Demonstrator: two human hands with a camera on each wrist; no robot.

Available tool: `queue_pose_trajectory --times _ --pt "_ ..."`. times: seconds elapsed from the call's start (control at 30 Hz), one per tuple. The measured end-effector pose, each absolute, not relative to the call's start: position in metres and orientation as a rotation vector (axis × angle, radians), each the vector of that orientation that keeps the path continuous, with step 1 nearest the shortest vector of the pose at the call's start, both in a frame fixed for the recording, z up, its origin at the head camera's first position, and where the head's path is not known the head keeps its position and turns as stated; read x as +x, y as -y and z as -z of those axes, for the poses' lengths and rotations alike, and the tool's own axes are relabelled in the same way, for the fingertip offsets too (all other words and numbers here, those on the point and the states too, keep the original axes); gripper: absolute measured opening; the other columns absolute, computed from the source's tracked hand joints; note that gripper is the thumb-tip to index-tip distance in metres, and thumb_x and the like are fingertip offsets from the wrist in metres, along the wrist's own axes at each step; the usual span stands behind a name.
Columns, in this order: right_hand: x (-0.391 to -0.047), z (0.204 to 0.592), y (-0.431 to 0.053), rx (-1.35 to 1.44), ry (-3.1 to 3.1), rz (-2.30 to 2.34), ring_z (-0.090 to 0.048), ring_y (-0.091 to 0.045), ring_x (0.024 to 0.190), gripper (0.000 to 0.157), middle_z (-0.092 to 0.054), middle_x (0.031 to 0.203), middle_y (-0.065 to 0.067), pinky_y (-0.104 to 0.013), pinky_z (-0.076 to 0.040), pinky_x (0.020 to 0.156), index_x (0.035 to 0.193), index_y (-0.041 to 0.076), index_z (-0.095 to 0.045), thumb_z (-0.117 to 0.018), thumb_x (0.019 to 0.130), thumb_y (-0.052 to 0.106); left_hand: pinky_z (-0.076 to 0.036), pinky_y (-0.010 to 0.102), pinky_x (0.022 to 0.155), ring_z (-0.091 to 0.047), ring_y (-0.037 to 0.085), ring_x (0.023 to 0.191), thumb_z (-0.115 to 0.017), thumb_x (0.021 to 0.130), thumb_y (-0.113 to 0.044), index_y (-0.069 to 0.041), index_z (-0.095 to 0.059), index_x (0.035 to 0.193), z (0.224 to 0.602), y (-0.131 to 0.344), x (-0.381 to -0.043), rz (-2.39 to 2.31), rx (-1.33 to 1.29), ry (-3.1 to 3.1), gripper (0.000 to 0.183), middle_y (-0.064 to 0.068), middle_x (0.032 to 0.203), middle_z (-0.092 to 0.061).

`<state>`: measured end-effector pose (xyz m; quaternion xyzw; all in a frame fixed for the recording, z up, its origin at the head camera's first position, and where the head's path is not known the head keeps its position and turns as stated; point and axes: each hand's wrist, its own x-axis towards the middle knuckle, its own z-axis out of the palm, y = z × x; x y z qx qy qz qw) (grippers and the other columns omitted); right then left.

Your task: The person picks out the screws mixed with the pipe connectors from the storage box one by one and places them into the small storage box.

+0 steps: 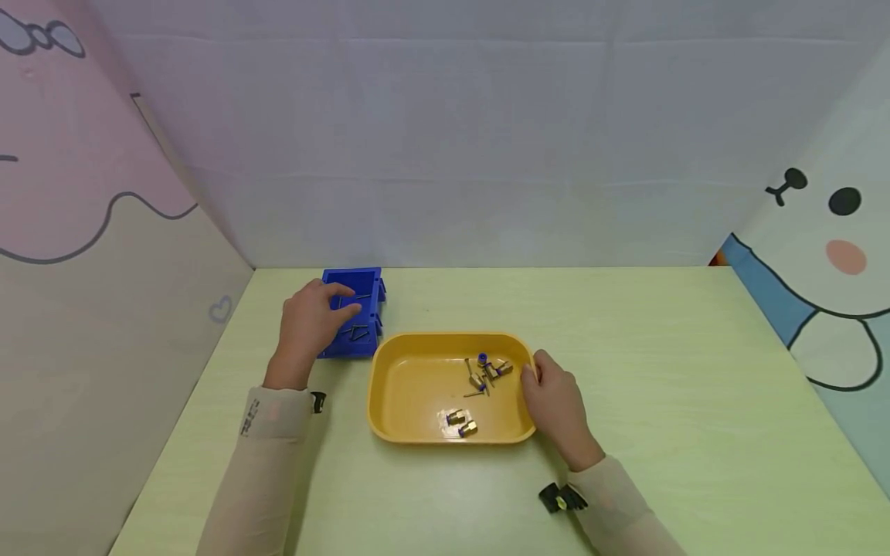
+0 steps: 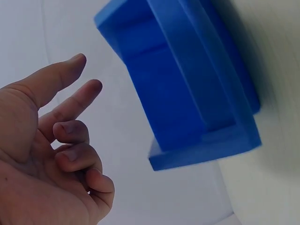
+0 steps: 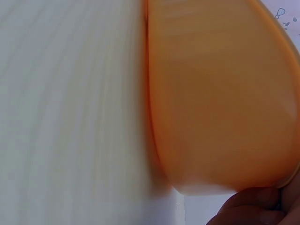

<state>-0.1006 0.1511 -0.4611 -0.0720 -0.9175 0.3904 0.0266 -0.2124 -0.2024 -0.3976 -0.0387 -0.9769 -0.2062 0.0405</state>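
Note:
My left hand (image 1: 309, 324) hovers over the left side of a blue plastic bin (image 1: 356, 279) at the back left. In the left wrist view its thumb and index finger are apart, with nothing between them, and the other fingers are bent. Several thin dark screws (image 1: 358, 333) lie inside the bin. With my right hand (image 1: 558, 405) I grip the right rim of a yellow tray (image 1: 413, 394), thumb over the edge. Several brass fittings with blue ends (image 1: 469, 428) lie in the tray, among several thin screws (image 1: 474, 394).
A pale wood-patterned table (image 1: 660, 332) carries the bin and tray, which stand close together. A light cloth wall (image 1: 473, 154) rises at the table's back edge. Printed panels flank both sides. Below two fittings, a clear patch (image 1: 445, 417) shows on the tray floor.

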Motion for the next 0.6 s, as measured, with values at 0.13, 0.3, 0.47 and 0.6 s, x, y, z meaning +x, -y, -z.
queue_pose_trajectory --times 0.13,0.3,0.47,0.6 --pt "-0.1 0.461 -0.151 -0.215 2.833 -1.201 -0.043 -0.017 0.049 0.023 -0.04 0.061 -0.003 -0.028 -0.032 0.046 0.081 0.009 -0.046 -0.05 0.101 0.021 -0.037 0.063 0.098 -0.058 0.033 0.099 -0.071 0.092 -0.038 -0.013 -0.073 0.119 0.394 0.194 -0.211 0.683 -0.168 2.96 0.036 0.015 0.113 -0.063" --pt "-0.1 0.46 -0.151 -0.212 2.833 -1.193 -0.042 -0.018 0.048 0.024 -0.04 0.061 -0.003 -0.028 -0.031 0.046 0.081 0.009 -0.046 -0.05 0.101 0.021 -0.036 0.062 0.098 -0.057 0.031 0.094 -0.071 0.092 -0.038 -0.014 -0.072 0.12 0.387 0.181 -0.208 0.751 -0.223 2.934 0.038 0.013 0.111 -0.062" --pt "-0.1 0.459 -0.151 -0.209 2.83 -1.197 -0.043 -0.017 0.048 0.023 -0.04 0.06 -0.003 -0.028 -0.032 0.045 0.081 0.009 -0.047 -0.051 0.101 0.021 -0.039 0.058 0.092 -0.055 0.029 0.087 -0.073 0.091 -0.039 -0.016 -0.074 0.117 0.378 0.164 -0.204 0.78 -0.303 2.913 0.036 0.011 0.107 -0.061" --pt "-0.1 0.46 -0.149 -0.214 2.833 -1.206 -0.043 -0.017 0.048 0.023 -0.04 0.061 -0.003 -0.028 -0.032 0.045 0.082 0.009 -0.047 -0.05 0.101 0.021 -0.041 0.053 0.088 -0.056 0.026 0.083 -0.073 0.09 -0.04 -0.018 -0.075 0.114 0.373 0.151 -0.2 0.789 -0.369 2.884 0.032 0.008 0.104 -0.062"
